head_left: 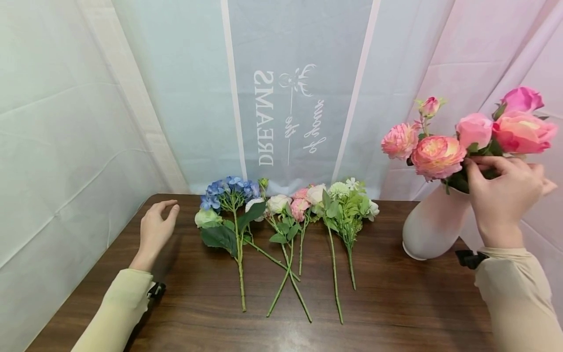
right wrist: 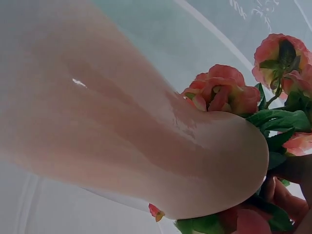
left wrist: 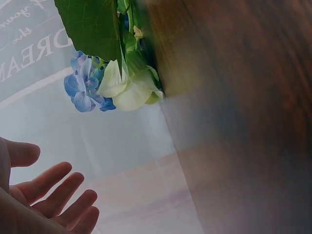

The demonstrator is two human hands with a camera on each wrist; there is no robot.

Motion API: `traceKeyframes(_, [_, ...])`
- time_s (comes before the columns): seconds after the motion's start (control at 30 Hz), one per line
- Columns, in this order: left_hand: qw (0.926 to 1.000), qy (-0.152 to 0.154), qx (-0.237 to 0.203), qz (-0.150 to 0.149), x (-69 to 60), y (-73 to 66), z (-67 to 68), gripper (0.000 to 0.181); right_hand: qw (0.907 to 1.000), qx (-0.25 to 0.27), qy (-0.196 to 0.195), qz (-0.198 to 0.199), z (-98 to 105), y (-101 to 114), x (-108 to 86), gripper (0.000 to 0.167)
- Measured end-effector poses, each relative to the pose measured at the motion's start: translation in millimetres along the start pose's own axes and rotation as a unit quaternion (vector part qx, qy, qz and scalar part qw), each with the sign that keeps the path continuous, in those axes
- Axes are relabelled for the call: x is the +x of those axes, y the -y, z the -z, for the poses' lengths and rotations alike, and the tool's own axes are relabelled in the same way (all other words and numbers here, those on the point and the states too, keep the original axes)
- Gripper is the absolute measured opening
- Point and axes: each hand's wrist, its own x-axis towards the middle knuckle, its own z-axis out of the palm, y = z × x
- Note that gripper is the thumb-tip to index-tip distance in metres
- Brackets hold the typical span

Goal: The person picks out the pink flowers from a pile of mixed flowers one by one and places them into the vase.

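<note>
My right hand (head_left: 506, 198) is at the mouth of a white-and-pink vase (head_left: 433, 227), thumb and fingers pinched among the stems just under a pink rose (head_left: 475, 130). Exactly which stem it pinches is partly hidden by blossoms and leaves. A coral rose (head_left: 523, 132), a magenta rose (head_left: 523, 100) and pink-yellow peonies (head_left: 440, 155) rise from the tilted vase. In the right wrist view the vase (right wrist: 146, 131) covers most of the picture. My left hand (head_left: 157, 227) hovers with loosely bent fingers, holding nothing, left of a blue hydrangea (head_left: 230, 190) and a pale green-white rose (left wrist: 129, 90).
Several artificial flowers lie across the brown wooden table (head_left: 184, 313), stems toward me. Among them are white roses (head_left: 279, 203), a pink flower (head_left: 300, 208) and a green spray (head_left: 349, 222). Printed cloth (head_left: 290, 39) hangs behind, with pale curtains (head_left: 53, 146) at the sides.
</note>
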Motion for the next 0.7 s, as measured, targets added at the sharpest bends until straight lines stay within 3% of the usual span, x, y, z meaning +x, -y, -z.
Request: traceKeyframes(0.7, [1.0000,0.005,-0.005,-0.004,-1.5,-1.7,-0.1,0.037,0.9989,-0.042,0.001,-0.020,-7.5,-4.1,2.5,0.044])
